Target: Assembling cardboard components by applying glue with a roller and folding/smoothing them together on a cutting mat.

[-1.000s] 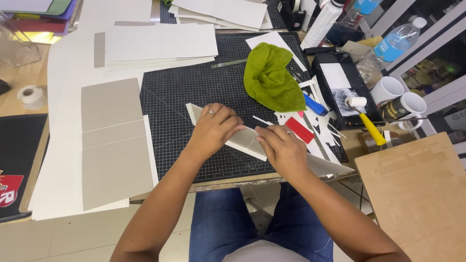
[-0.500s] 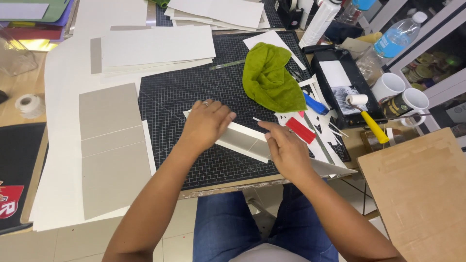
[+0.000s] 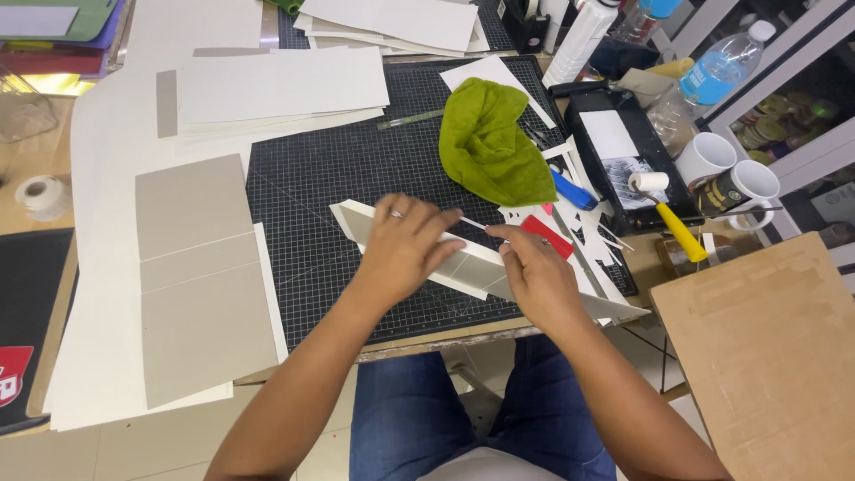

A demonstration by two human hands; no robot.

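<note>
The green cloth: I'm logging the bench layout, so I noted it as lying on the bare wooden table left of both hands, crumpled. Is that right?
Not quite. The head view shows the crumpled green cloth lying on the black gridded cutting mat, beyond the left hand and right hand, not on bare wood to their left.

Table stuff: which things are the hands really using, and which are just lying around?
In use:
left hand pressing the folded white card piece
right hand pinching its thin white strip
black cutting mat underneath

Lying about:
green cloth
yellow-handled roller
two mugs
water bottle
tape roll
</note>
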